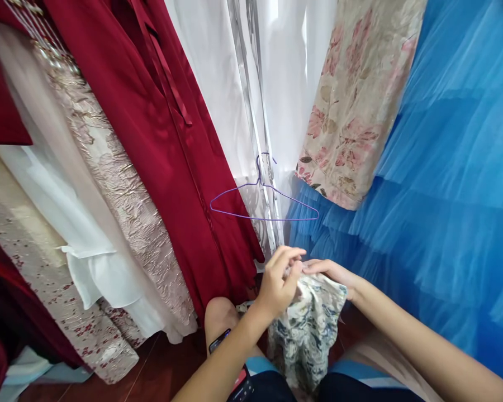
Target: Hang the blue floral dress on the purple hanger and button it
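Both hands are at the top of a cream garment with a blue-green print point(308, 329), which hangs down between my knees. My left hand point(279, 283) is curled at its upper left edge, thumb and fingers closed on the cloth. From the other side, my right hand point(332, 272) pinches the top edge, its fingers partly covered by the fabric. The garment's exact kind cannot be made out. Just beyond my hands, a purple wire hanger point(263, 218) hangs with nothing on it, in front of silvery strips point(257, 111).
Long clothes surround me: a dark red dress point(167, 151), a white cloth point(205, 50), a floral dress point(347, 117) and a blue tulle gown point(456, 184). Paler garments point(109, 162) hang at left. A phone point(241, 388) lies by my left thigh, above the red-brown floor point(146, 368).
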`<state>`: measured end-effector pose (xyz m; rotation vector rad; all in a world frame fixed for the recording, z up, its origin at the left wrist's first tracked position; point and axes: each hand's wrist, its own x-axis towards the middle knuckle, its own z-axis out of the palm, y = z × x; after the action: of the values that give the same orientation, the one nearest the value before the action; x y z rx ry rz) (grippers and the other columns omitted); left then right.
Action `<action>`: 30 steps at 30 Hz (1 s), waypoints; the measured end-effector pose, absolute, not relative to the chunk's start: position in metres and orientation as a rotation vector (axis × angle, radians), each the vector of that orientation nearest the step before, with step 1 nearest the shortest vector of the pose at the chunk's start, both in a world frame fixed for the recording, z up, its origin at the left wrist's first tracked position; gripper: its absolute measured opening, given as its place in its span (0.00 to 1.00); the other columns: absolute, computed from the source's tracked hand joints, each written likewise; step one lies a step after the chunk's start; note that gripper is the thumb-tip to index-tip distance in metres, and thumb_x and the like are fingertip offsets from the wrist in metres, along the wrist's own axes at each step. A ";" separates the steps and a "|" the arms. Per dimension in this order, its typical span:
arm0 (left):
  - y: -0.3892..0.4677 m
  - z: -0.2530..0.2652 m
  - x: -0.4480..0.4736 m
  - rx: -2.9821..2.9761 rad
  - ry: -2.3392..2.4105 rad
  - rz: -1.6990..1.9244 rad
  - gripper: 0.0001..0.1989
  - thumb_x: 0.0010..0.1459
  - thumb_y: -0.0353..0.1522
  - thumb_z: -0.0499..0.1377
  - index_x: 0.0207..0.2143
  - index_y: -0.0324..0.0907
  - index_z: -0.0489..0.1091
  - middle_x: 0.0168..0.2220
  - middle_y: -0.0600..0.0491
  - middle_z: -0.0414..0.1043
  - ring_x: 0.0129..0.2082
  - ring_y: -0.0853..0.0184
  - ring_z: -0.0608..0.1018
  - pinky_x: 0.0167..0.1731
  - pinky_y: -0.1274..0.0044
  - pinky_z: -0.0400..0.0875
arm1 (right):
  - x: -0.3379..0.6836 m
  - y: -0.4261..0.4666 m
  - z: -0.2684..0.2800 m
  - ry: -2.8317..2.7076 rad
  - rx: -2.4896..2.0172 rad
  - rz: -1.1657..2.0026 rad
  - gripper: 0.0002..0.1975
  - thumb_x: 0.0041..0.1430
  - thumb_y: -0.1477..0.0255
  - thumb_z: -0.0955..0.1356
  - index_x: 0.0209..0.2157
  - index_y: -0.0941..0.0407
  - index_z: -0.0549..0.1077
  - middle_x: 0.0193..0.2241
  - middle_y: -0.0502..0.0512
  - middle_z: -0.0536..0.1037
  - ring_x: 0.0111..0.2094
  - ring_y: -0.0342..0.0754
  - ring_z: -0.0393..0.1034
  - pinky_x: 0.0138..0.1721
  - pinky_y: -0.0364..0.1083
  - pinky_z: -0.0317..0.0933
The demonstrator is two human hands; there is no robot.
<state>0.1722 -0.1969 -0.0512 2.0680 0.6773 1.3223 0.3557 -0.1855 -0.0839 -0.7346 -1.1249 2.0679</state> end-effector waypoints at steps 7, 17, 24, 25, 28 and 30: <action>-0.167 -0.090 0.148 1.543 0.620 0.564 0.28 0.58 0.55 0.56 0.36 0.37 0.73 0.31 0.51 0.70 0.31 0.66 0.70 0.35 0.75 0.63 | 0.382 -0.181 -0.021 -1.738 -0.747 1.993 0.12 0.45 0.75 0.74 0.35 0.63 0.79 0.27 0.53 0.80 0.24 0.42 0.72 0.25 0.38 0.62; -0.161 -0.068 0.125 1.812 0.875 0.925 0.23 0.60 0.47 0.59 0.22 0.39 0.61 0.22 0.57 0.55 0.24 0.72 0.59 0.24 0.78 0.51 | 0.463 -0.096 0.033 -1.743 -1.233 1.023 0.25 0.52 0.51 0.72 0.16 0.56 0.67 0.13 0.48 0.65 0.15 0.40 0.56 0.18 0.42 0.48; -0.163 -0.020 0.129 1.447 0.868 1.328 0.17 0.56 0.45 0.63 0.33 0.39 0.73 0.26 0.54 0.69 0.26 0.69 0.69 0.27 0.79 0.62 | 0.411 -0.028 0.046 -1.595 -1.082 1.029 0.26 0.47 0.48 0.75 0.18 0.56 0.67 0.15 0.46 0.68 0.18 0.40 0.59 0.21 0.41 0.54; -0.159 -0.018 0.123 1.376 0.842 1.342 0.16 0.55 0.44 0.63 0.36 0.39 0.74 0.28 0.53 0.71 0.27 0.68 0.71 0.29 0.78 0.65 | 0.402 -0.024 0.044 -1.599 -1.068 1.052 0.27 0.46 0.48 0.75 0.18 0.56 0.67 0.15 0.46 0.69 0.18 0.40 0.60 0.21 0.41 0.55; -0.145 -0.021 0.093 1.310 0.805 1.255 0.15 0.53 0.39 0.65 0.38 0.39 0.75 0.31 0.52 0.74 0.29 0.66 0.73 0.33 0.77 0.67 | 0.386 -0.022 0.035 -1.609 -1.044 1.163 0.27 0.48 0.46 0.73 0.21 0.57 0.71 0.17 0.49 0.73 0.18 0.42 0.64 0.21 0.42 0.59; -0.134 -0.030 0.066 1.416 0.858 1.137 0.11 0.51 0.37 0.65 0.34 0.40 0.74 0.28 0.54 0.72 0.27 0.67 0.71 0.30 0.78 0.65 | 0.387 -0.029 0.030 -1.613 -1.036 1.225 0.27 0.50 0.45 0.72 0.22 0.58 0.73 0.18 0.52 0.75 0.18 0.44 0.66 0.21 0.42 0.60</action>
<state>0.0660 -0.1339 -0.0296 1.4157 0.8579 1.1366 0.3866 -0.0288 0.0295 -1.0361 -1.6129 1.2255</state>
